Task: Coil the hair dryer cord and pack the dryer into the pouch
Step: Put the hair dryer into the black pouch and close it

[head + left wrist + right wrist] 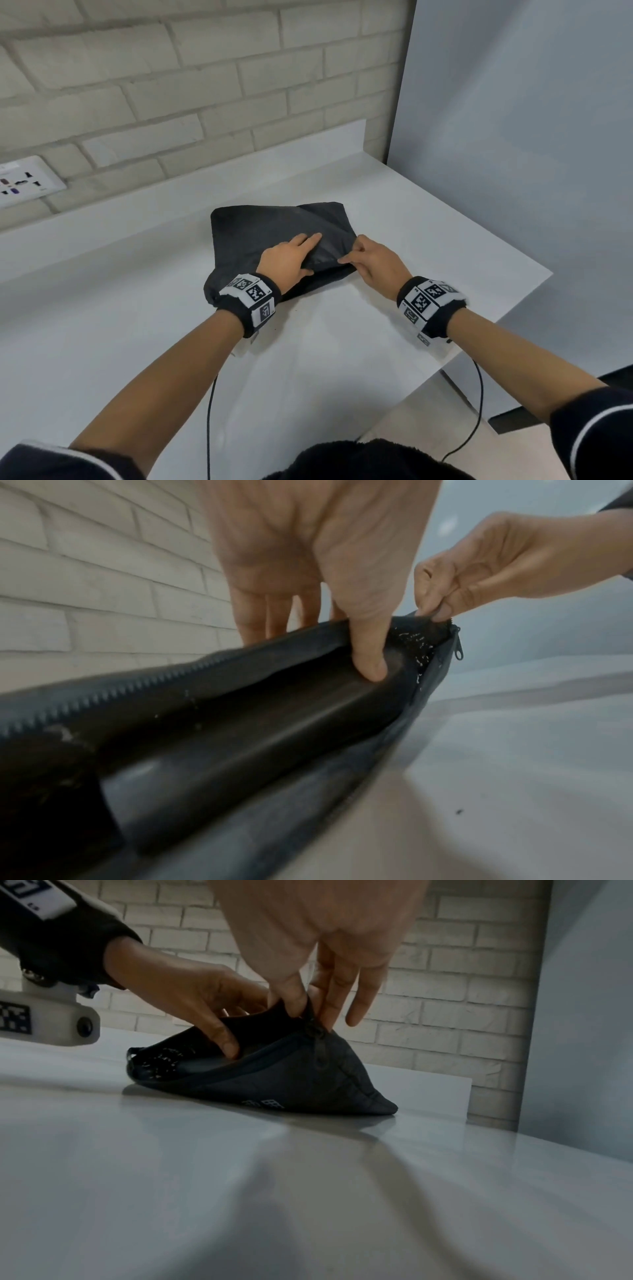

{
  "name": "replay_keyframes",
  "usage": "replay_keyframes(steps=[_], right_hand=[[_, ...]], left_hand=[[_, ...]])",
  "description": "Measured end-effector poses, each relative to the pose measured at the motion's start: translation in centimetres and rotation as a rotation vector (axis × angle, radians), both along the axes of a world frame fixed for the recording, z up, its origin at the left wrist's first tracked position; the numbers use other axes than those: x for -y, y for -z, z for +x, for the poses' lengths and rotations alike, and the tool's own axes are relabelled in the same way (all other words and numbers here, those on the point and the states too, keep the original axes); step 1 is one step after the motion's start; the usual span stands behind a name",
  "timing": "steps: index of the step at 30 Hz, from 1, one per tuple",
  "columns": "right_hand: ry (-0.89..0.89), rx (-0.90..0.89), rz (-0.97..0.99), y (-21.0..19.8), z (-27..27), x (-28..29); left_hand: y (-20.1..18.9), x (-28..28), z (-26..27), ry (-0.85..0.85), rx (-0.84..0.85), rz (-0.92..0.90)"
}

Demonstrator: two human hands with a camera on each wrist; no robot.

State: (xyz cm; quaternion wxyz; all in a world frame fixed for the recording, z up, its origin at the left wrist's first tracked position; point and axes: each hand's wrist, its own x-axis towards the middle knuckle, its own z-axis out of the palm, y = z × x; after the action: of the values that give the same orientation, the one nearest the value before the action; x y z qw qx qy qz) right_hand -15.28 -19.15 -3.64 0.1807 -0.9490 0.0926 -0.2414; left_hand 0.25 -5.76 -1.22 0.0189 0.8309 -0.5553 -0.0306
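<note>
Both hands are on the pouch (270, 229) on the counter (394, 192): left hand (287, 262) pinches the top flap mid-opening, right hand (373, 262) pinches the zipper (458, 651) end, so the zip runs leftward; dryer (260, 739) looks already inside.

The left hand (308, 547) grips the open pouch (240, 750), thumb hooked inside its upper lip; at two o'clock, the right hand (507, 564) pinches the zipper end.
</note>
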Motion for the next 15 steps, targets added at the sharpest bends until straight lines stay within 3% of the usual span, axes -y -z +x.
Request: replay_keyframes(steps=[4,6,11,13,15], right_hand=[[-0.015,0.020,0.010,0.4,0.1,-0.1],[0.038,-0.019,0.159,0.3,0.0,-0.4],[0.501,-0.088,1.003,-0.2,-0.3,0.0],[0.513,-0.179,1.303,-0.6,-0.4,0.5],[0.467,-0.220,1.417,-0.7,-0.5,0.7]], left_hand=[[0.6,-0.9,-0.1,-0.106,-0.014,-0.105],[0.9,-1.9,0.1,-0.127,-0.006,-0.154],[0.8,-5.6,1.9,-0.227,-0.038,-0.249],[0.8,-6.7,2.4,-0.236,-0.044,-0.265],[1.1,-7.3,2.7,-0.230,-0.071,-0.203]])
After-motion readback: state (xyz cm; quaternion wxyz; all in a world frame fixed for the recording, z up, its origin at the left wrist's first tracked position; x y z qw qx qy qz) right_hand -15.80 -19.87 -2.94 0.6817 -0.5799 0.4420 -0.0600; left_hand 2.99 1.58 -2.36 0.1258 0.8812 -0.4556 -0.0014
